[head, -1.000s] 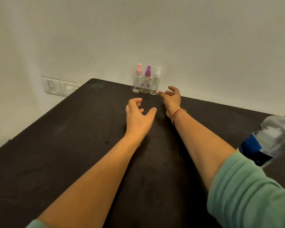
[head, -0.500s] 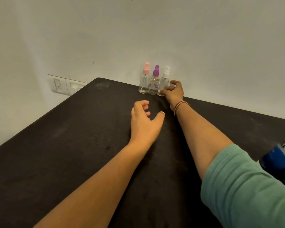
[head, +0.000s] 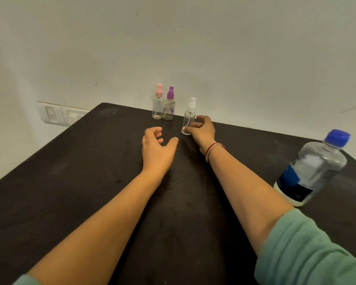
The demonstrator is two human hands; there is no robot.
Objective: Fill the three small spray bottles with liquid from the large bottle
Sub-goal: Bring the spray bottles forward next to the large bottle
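R grip [head: 203, 130] pinches clear, cylindrical white-cap spray btl [head: 189, 114]; L grip [head: 155, 150] loose-curled, empty, over matte black table [head: 70, 182].

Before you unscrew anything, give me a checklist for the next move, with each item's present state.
1. Right hand grips the small clear spray bottle with the white pump top: ok.
2. That bottle upright: ok. Its base resting on the black table: cannot tell.
3. Left hand free, holding nothing: ok.
4. White pump top off for filling: not ok, it is on.
5. Large clear plastic bottle with the blue cap opened: not ok, cap on; it stands at the right.
6. Pink-topped small spray bottle and purple-topped small spray bottle apart from both hands: ok.
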